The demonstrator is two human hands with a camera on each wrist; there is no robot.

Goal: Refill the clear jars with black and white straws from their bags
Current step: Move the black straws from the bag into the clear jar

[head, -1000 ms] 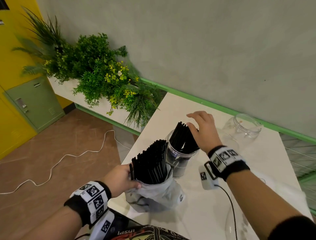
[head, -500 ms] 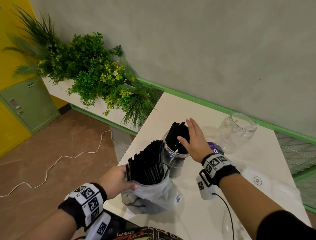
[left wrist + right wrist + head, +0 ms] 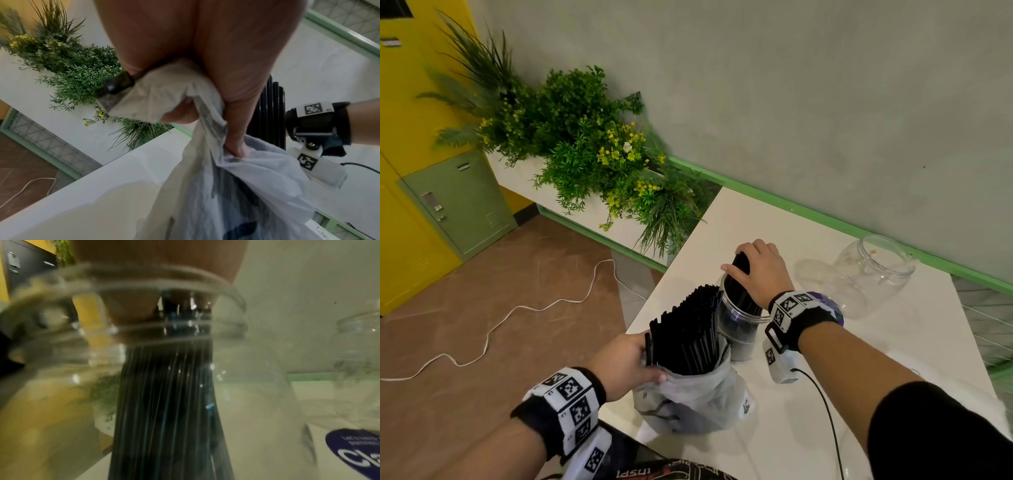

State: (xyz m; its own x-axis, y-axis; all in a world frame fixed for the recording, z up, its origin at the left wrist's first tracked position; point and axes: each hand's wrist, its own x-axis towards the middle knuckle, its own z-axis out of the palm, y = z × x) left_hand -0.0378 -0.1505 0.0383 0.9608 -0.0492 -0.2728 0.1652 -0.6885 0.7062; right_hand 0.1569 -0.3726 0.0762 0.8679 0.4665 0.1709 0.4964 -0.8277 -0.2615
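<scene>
Grey wall, green trim, a white worktop (image 3: 893, 349) with a planter (image 3: 585, 154) off its far corner. Your left hand (image 3: 625, 363) has its grip bunched round the bag (image 3: 688, 401) mouth, probably so the black straws in the bag (image 3: 688, 335) stay standing. Your right hand (image 3: 760, 270) is curled over the straw bundle (image 3: 739, 291) leaning in the near jar (image 3: 736, 329), likely seating it. The second jar (image 3: 873, 270) sits beyond, empty as far as I can tell; no white straws in view.

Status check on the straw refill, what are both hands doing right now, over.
Left hand grips the straw bag at its rim. Right hand holds the black straws standing in the near jar. Far jar has no straws. Nothing in the way.
</scene>
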